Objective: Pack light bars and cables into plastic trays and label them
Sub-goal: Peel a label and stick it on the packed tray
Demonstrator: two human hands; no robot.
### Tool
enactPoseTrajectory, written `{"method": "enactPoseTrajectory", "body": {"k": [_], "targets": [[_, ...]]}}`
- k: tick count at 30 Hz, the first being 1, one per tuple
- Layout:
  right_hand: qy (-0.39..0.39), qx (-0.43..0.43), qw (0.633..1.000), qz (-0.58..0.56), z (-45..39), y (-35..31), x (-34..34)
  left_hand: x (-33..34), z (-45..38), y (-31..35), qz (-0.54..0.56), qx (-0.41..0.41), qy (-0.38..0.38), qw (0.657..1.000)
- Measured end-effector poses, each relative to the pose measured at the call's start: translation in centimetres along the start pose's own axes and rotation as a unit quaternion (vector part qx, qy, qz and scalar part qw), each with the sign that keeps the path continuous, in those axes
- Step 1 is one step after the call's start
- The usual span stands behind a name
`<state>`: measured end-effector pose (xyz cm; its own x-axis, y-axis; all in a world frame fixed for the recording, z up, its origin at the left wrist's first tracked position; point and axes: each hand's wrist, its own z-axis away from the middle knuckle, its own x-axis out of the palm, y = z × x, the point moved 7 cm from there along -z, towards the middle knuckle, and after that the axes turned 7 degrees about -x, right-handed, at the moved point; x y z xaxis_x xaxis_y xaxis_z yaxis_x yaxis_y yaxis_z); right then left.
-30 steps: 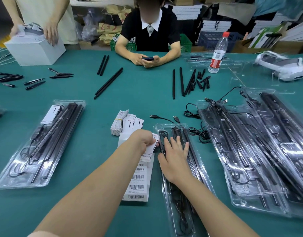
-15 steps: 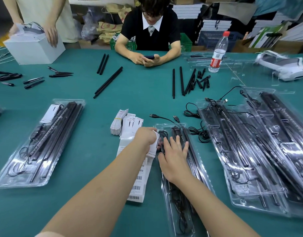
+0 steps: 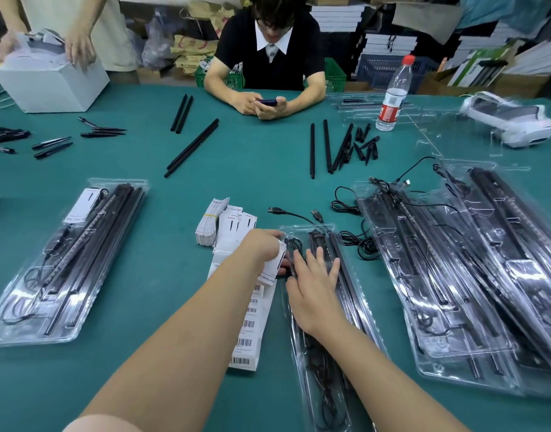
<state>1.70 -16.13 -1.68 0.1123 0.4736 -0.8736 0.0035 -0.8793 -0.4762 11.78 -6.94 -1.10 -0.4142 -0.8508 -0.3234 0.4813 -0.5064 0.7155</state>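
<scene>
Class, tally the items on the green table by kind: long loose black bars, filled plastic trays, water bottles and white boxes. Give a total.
Long loose black bars: 7
Filled plastic trays: 4
Water bottles: 1
White boxes: 1
Total: 13

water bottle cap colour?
Red: the cap on the clear plastic water bottle, seen in the head view, the only one.

Bare table (image 3: 252,169) ahead; stacked trays (image 3: 455,275) block the right.
</scene>
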Motion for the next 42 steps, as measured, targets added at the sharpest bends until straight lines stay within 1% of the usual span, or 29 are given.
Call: {"method": "enactPoseTrajectory", "body": {"k": [2, 4, 8, 12, 15, 19, 24, 26, 29, 31, 38, 42], "targets": [[-0.003, 0.001, 1.0, 0.0, 0.0, 0.1, 0.0, 0.5, 0.0, 0.2, 0.012, -0.021, -0.031, 0.999], [-0.003, 0.0, 1.0, -0.006, 0.0, 0.1, 0.0, 0.7, 0.0, 0.5, 0.014, -0.032, -0.045, 0.998], [-0.002, 0.002, 1.0, -0.01, 0.1, 0.0, -0.1, 0.8, -0.6, 0.9, -0.031, -0.021, -0.045, 0.998], [-0.007, 0.002, 1.0, -0.003, 0.1, -0.1, -0.1, 0.5, -0.8, 1.2, -0.033, -0.015, -0.035, 0.999], [-0.01, 0.003, 1.0, 0.003, 0.1, -0.2, -0.1, 0.6, -0.7, 1.1, -0.01, -0.032, -0.066, 0.997], [-0.011, 0.005, 1.0, 0.0, 0.2, -0.1, -0.1, -0.2, 0.1, 0.9, 0.028, -0.051, -0.07, 0.996], [-0.006, 0.003, 1.0, -0.005, 0.2, -0.2, -0.2, -0.5, 0.7, 1.3, 0.062, -0.014, -0.041, 0.997], [-0.004, 0.003, 1.0, -0.009, 0.2, -0.1, -0.2, -0.8, 0.7, 0.9, 0.084, -0.017, -0.039, 0.996], [-0.001, 0.005, 1.0, -0.017, 0.2, -0.1, -0.3, -0.4, 1.1, -0.3, 0.115, -0.05, -0.089, 0.988], [-0.002, 0.004, 1.0, -0.018, 0.2, -0.1, -0.2, -0.2, 1.1, -0.8, 0.138, -0.063, -0.109, 0.982], [-0.002, 0.005, 1.0, -0.024, 0.3, -0.1, -0.3, -0.6, 1.1, -0.6, 0.119, -0.071, -0.102, 0.985], [-0.002, 0.004, 1.0, -0.025, 0.2, -0.1, -0.2, -0.7, 1.0, -0.6, 0.134, -0.096, -0.125, 0.978]]}}
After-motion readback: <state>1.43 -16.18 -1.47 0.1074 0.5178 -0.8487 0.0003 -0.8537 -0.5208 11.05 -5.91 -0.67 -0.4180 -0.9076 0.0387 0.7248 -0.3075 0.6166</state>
